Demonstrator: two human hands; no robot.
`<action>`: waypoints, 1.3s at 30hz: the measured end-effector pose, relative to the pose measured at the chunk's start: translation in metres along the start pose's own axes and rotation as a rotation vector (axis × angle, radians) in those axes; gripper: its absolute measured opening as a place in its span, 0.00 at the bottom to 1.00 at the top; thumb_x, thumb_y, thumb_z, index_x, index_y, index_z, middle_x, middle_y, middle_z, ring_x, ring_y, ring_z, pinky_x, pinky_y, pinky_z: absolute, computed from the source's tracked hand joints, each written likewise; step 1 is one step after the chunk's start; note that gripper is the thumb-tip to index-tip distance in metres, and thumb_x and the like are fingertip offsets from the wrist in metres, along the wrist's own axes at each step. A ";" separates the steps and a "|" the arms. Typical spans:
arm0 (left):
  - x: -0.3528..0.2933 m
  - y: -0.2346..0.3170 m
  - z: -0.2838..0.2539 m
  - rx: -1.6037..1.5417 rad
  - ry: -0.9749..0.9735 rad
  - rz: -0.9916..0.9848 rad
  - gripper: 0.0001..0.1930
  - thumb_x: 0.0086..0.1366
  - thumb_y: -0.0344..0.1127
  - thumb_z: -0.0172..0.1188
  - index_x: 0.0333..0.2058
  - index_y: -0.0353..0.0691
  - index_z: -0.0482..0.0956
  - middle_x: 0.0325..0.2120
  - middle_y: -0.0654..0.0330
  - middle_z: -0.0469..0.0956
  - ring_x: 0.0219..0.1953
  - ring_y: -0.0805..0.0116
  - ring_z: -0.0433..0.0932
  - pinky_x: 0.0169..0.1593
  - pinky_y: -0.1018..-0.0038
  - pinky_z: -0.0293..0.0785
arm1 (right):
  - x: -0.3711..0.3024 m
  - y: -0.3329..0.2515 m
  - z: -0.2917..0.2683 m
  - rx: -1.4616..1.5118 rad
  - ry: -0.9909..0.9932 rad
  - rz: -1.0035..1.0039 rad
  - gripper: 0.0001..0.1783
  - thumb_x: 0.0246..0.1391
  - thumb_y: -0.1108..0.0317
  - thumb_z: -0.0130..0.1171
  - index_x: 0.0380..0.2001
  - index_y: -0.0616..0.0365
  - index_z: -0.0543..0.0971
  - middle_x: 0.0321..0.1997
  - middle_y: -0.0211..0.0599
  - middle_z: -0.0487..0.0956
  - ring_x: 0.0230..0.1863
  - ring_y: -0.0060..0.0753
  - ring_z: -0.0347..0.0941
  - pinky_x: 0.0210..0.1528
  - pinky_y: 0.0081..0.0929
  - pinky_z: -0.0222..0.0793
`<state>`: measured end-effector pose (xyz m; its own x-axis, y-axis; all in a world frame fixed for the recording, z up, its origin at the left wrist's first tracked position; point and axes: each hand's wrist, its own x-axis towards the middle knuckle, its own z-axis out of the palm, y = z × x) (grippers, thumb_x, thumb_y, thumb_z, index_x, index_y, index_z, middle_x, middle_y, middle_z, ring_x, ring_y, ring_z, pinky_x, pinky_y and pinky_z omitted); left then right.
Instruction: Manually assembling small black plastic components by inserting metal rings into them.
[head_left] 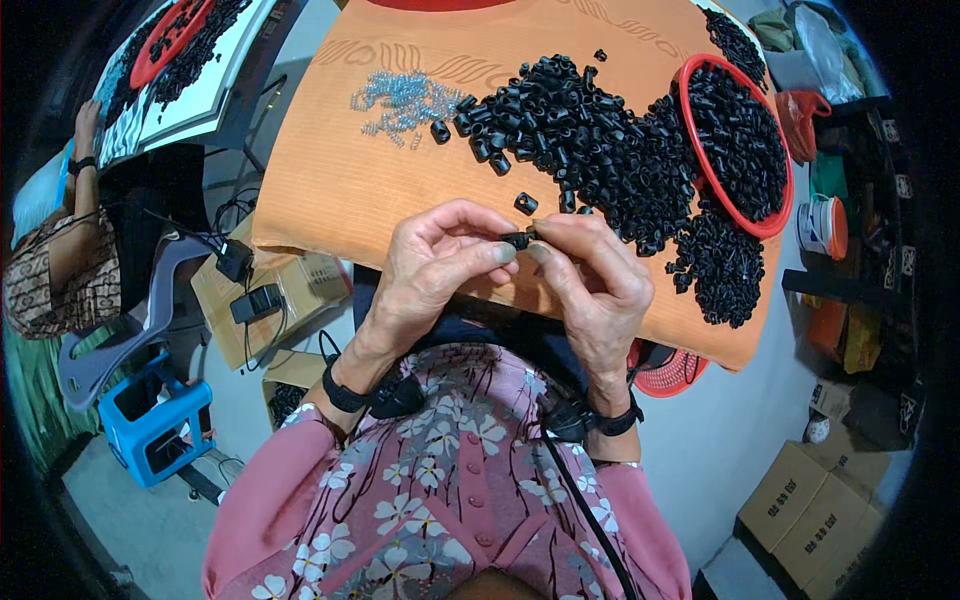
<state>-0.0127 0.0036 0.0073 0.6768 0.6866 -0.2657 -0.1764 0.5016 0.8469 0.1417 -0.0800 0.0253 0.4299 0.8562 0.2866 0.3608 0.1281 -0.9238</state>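
Close to the near edge of the orange-covered table [330, 190], both my hands meet over a small black plastic cord-lock piece [518, 240]. My left hand [430, 265] pinches one end between thumb and forefinger. The fingertips of my right hand [600, 285] close on its other end and partly hide it. Just beyond my fingers lies a loose black barrel-shaped piece [526, 203]. A large heap of similar black barrels [560, 115] spreads across the middle of the table. Left of it sits a small pile of silvery coil springs [405, 100].
A red-rimmed basket [688, 130] of black parts stands at the right, with a heap of smaller black pieces [725, 275] below it. Cardboard boxes [815, 515], a white tub [822, 226] and a blue stool [155, 420] flank me. Another person's arm [85, 190] is at the left.
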 end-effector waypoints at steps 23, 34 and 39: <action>0.001 0.002 0.011 0.090 0.056 0.094 0.08 0.63 0.23 0.59 0.41 0.29 0.77 0.33 0.57 0.80 0.35 0.76 0.79 0.39 0.82 0.77 | -0.003 0.009 0.007 -0.045 0.052 0.027 0.05 0.49 0.78 0.62 0.31 0.67 0.81 0.34 0.41 0.81 0.32 0.29 0.79 0.32 0.22 0.73; 0.000 0.000 0.009 0.010 0.120 0.066 0.08 0.62 0.23 0.60 0.40 0.27 0.76 0.32 0.55 0.81 0.34 0.74 0.80 0.39 0.80 0.78 | -0.004 0.012 0.017 -0.154 -0.064 -0.160 0.20 0.40 0.78 0.69 0.39 0.67 0.74 0.39 0.49 0.76 0.36 0.42 0.77 0.37 0.31 0.75; 0.000 0.007 0.013 0.060 0.132 -0.021 0.08 0.62 0.24 0.61 0.39 0.28 0.77 0.31 0.55 0.81 0.33 0.74 0.80 0.39 0.81 0.78 | -0.006 0.021 0.021 -0.196 -0.021 -0.235 0.20 0.39 0.79 0.67 0.38 0.67 0.73 0.37 0.49 0.75 0.33 0.45 0.75 0.34 0.34 0.74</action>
<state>-0.0047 0.0001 0.0194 0.5795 0.7415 -0.3382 -0.1177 0.4867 0.8656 0.1290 -0.0721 -0.0011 0.2995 0.8249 0.4795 0.6022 0.2264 -0.7656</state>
